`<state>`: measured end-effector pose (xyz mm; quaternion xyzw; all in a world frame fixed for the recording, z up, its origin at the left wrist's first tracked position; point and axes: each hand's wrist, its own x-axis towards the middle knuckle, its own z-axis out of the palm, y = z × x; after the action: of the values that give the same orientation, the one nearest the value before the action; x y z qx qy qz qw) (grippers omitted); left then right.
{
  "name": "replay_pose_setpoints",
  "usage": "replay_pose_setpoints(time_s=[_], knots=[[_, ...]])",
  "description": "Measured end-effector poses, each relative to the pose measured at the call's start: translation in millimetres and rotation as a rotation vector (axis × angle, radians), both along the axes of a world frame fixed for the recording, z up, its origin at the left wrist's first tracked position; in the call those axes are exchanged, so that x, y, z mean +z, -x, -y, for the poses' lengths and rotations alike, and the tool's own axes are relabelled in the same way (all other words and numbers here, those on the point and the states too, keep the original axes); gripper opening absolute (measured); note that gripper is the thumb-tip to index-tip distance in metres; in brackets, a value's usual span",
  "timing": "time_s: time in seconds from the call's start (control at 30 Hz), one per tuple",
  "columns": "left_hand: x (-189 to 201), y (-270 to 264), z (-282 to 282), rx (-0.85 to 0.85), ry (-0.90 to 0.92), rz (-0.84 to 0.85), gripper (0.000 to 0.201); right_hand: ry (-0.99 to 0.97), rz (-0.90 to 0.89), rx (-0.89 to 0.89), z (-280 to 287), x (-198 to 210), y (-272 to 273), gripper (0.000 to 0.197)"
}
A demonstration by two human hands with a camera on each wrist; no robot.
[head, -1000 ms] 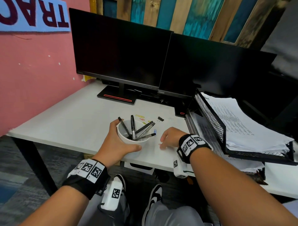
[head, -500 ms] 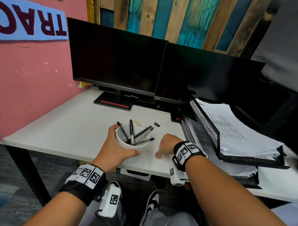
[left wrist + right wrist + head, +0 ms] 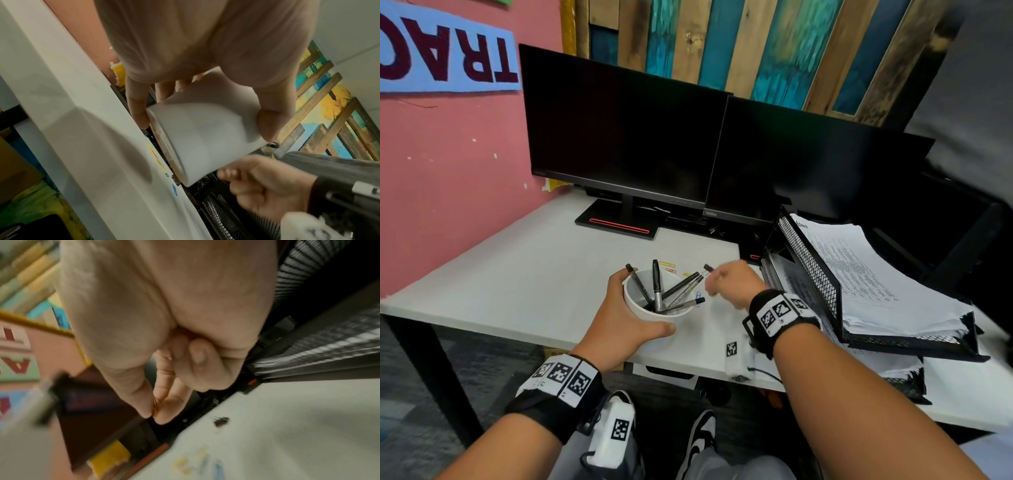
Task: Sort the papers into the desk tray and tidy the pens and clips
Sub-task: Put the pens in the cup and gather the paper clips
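Head: your left hand (image 3: 619, 320) wraps the white cup (image 3: 654, 310) near the desk (image 3: 517, 274) front edge, grip curled round its wall. Pens (image 3: 657, 289) stand in it, tips fanned right. Your right hand (image 3: 734, 286) hangs above the desk just right of the cup, fingers bunched. Loose clips (image 3: 667, 264) lie behind the cup; a black binder clip (image 3: 708, 268) sits by your right fingertips. Papers (image 3: 859, 274) are stacked in the mesh tray (image 3: 808, 274) on the right.

Left wrist: thumb and fingers clamp the cup (image 3: 205, 138); coloured clips (image 3: 162, 164) on the desk beyond.

Right wrist: thumb and forefinger pinch a small reddish clip (image 3: 155, 407), blurred. Binder clip (image 3: 221, 421) lies on the desk nearby.
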<state>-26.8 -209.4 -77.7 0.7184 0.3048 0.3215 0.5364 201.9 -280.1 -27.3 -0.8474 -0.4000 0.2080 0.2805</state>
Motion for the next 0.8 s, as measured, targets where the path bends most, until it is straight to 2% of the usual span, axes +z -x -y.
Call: replay_pose_setpoints(time_s=[0.07, 0.13, 0.3, 0.43, 0.5, 0.6, 0.63, 0.67, 0.73, 0.8], knots=[[-1.6, -0.3, 0.2, 0.004, 0.005, 0.002, 0.107, -0.171, -0.059, 0.003, -7.4, 25.7, 10.3, 0.013], [-1.3, -1.8, 2.0, 0.002, 0.005, 0.003, 0.106, -0.233, -0.072, 0.09, -14.5, 45.7, 25.1, 0.013], [-0.8, -4.1, 3.4, 0.003, 0.002, -0.003, 0.104, -0.146, 0.056, 0.377, -27.7, 62.7, 66.1, 0.013], [-1.6, -1.5, -0.8, 0.006, -0.013, -0.002, 0.106, -0.162, 0.004, 0.475, -32.6, 58.9, 79.6, 0.019], [-1.8, 1.3, -3.8, 0.008, -0.02, 0.007, 0.106, -0.288, -0.036, 0.403, -36.5, 56.3, 73.2, 0.023], [-2.3, 5.9, -8.9, 0.015, -0.021, 0.025, 0.104, -0.459, -0.095, 0.027, -45.5, 41.1, 43.0, 0.019], [-2.4, 7.4, -10.3, 0.018, -0.02, 0.028, 0.103, -0.439, -0.049, -0.076, -49.3, 30.5, 27.7, 0.019], [-2.5, 8.9, -11.8, 0.023, -0.02, 0.031, 0.103, -0.332, 0.025, -0.143, -52.2, 19.4, 13.1, 0.019], [-3.0, 11.2, -14.6, 0.032, -0.016, 0.031, 0.103, 0.059, 0.207, -0.135, -52.3, -6.2, -8.7, 0.012], [-4.8, 12.8, -17.4, 0.041, -0.008, 0.028, 0.105, 0.271, 0.2, -0.119, -47.3, -28.4, -18.8, 0.014]])
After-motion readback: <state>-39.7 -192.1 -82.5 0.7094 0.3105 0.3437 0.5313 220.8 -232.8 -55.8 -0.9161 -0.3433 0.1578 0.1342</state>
